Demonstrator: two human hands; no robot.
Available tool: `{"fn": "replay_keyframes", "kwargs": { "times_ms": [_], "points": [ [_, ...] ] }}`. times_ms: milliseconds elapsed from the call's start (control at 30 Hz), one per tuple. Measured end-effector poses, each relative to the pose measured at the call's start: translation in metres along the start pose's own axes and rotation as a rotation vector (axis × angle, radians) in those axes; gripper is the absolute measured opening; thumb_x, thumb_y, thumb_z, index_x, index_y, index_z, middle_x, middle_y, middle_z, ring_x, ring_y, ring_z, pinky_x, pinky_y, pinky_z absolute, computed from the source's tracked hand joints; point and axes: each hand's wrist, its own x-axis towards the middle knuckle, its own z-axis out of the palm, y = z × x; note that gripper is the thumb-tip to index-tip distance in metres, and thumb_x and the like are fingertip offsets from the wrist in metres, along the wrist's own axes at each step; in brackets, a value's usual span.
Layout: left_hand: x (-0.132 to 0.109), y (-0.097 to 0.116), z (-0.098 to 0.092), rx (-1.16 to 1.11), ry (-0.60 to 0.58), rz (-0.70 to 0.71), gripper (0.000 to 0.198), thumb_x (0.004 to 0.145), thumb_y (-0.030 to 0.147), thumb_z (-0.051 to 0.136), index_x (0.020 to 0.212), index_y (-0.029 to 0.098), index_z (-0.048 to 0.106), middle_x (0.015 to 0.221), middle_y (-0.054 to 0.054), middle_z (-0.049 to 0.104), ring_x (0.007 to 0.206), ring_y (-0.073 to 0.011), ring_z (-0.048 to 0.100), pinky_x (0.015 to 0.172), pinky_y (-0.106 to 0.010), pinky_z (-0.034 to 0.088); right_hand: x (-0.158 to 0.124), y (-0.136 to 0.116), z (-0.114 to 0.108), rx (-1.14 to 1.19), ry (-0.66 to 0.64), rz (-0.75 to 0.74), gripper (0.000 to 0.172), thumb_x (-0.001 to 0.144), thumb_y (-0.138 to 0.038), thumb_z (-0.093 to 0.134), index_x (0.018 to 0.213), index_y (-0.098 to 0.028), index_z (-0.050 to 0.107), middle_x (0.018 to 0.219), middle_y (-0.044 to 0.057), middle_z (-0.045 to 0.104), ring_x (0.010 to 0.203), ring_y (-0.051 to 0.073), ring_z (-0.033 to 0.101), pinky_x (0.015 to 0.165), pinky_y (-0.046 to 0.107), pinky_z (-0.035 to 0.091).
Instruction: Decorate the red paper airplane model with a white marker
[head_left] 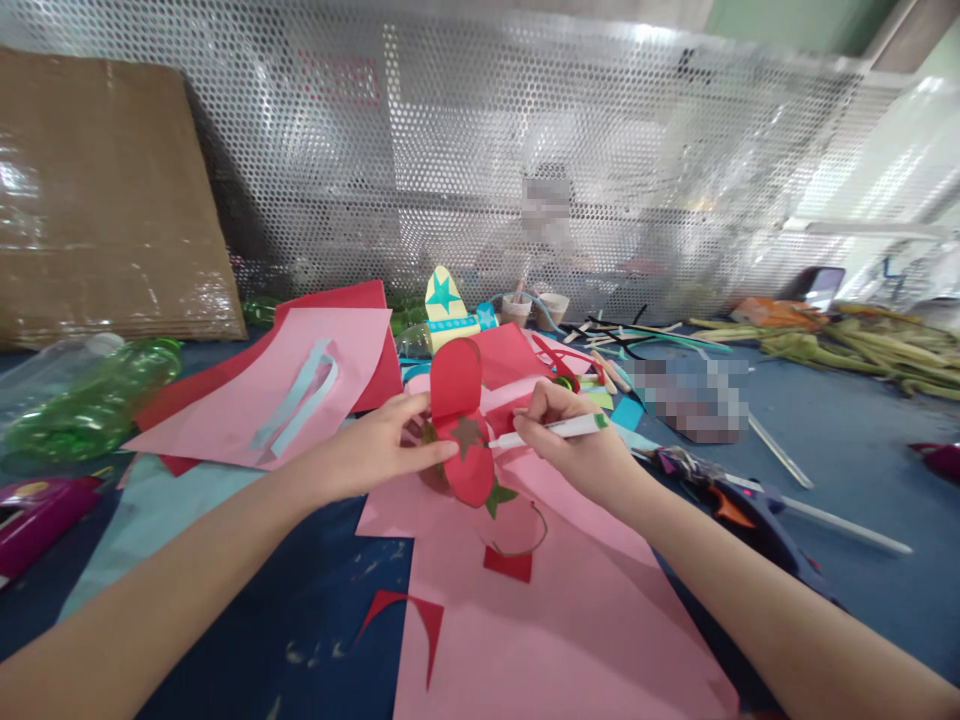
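Note:
My left hand (401, 440) has its thumb on top of a red paper cutout (456, 377), a rounded two-lobed piece with a fold across it. A dark greenish star shape shows on its lower lobe; whether it is drawn or stuck on is unclear. In my right hand (566, 430) is a white marker (574, 427) with a green end, its tip at the cutout's right edge. Just below lies a green star (499, 496). Beneath everything spreads pink paper (555, 620) with a curved dark outline near the star.
Red scraps (405, 605), stacked pink and red sheets (322, 370) and a green plastic bottle (97, 400) lie left, beside a purple tool (45, 520). A dark blue glue gun (757, 520) is at right. A decorated bottle (450, 325) and paper cups (553, 308) stand behind.

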Motion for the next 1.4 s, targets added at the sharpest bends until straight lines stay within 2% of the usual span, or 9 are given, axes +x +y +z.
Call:
{"fn": "replay_keyframes", "kwargs": {
  "times_ms": [1400],
  "points": [
    [0.0005,-0.0027,0.0003,0.006,-0.003,0.023,0.054,0.078,0.06,0.052,0.118,0.024,0.054,0.104,-0.004,0.062,0.086,-0.0212,0.061,0.072,-0.028,0.046,-0.0013,-0.0009,0.0013,0.005,-0.003,-0.007,0.026,0.08,-0.028,0.058,0.063,-0.022,0.039,0.056,-0.006,0.043,0.052,0.01,0.036,0.05,0.025,0.027]
  ]
}}
